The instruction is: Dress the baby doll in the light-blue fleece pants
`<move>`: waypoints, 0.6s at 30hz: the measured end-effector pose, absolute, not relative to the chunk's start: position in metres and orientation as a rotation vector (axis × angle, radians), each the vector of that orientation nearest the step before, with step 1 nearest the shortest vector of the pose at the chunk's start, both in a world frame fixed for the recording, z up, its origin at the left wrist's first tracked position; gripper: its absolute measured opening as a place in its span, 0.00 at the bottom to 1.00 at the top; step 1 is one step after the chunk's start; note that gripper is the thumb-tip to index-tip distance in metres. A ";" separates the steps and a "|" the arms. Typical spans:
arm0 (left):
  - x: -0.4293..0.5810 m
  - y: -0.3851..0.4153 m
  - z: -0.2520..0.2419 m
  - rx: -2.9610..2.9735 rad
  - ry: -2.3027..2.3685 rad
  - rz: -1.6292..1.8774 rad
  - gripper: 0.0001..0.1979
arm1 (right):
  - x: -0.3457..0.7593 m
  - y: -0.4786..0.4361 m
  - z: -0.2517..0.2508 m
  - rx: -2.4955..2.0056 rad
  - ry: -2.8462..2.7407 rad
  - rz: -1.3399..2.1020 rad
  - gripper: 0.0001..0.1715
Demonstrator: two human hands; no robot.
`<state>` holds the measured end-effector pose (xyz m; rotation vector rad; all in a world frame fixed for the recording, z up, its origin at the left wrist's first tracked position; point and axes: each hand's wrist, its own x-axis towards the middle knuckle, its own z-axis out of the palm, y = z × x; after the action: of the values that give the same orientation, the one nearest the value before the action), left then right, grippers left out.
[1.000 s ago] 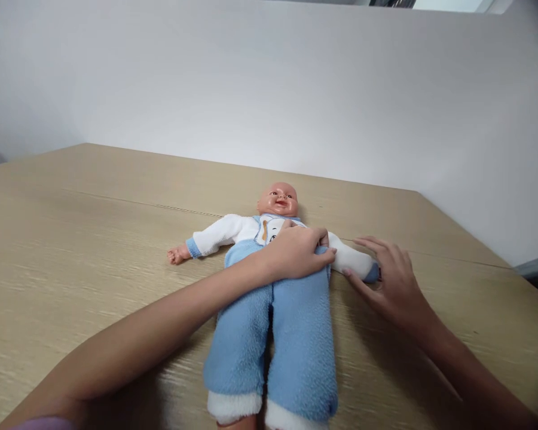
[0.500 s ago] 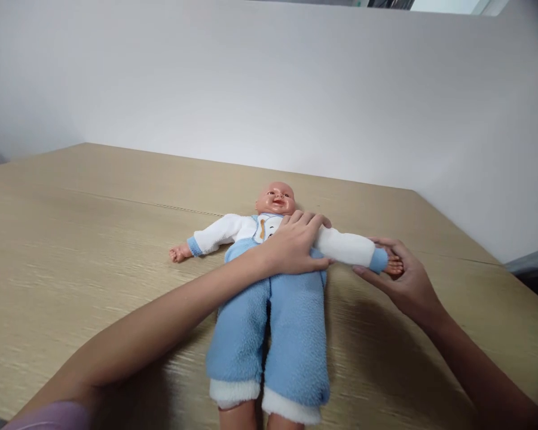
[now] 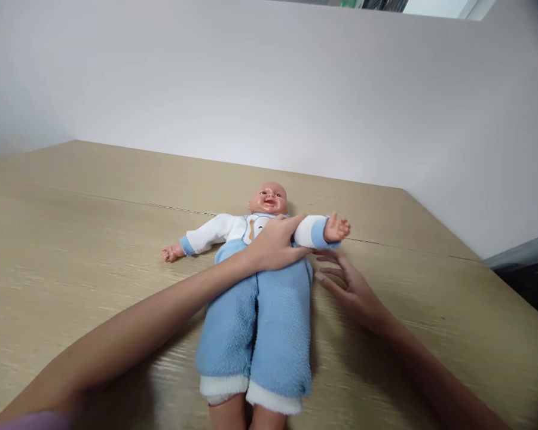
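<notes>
A baby doll in blue fleece trousers and a white top with blue cuffs lies on its back on the wooden table, head away from me. My left hand rests across its chest, fingers closed round the upper part of the sleeve on the right. That doll arm is lifted off the table, its small hand in the air. My right hand lies just below that raised arm beside the doll's waist, fingers stretched out, holding nothing. The doll's other arm lies flat to the left.
A plain white wall stands behind the table's far edge. The table's right edge drops off to a dark floor area at the far right. A seam runs across the tabletop behind the doll.
My right hand has let go of the doll's cuffed hand and dropped under the arm. The doll's arm has swung up and in, held by my left hand. The view shifted slightly.
</notes>
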<state>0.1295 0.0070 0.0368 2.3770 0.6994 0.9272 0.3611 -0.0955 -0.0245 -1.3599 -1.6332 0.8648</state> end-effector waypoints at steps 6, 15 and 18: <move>0.116 0.005 0.042 1.879 0.726 1.088 0.26 | 0.341 -0.098 -0.031 -1.312 -1.955 0.645 0.28; 0.096 0.009 0.041 1.315 0.750 1.345 0.22 | 0.272 -0.070 -0.025 -1.253 -1.139 1.133 0.26; 0.084 0.014 0.039 1.087 0.713 1.403 0.26 | 0.251 -0.052 -0.025 -1.193 -1.015 1.183 0.30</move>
<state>0.0837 0.0142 0.0387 1.0866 0.7130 1.4030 0.2511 -0.0516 -0.0252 -1.1928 -1.0152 1.1834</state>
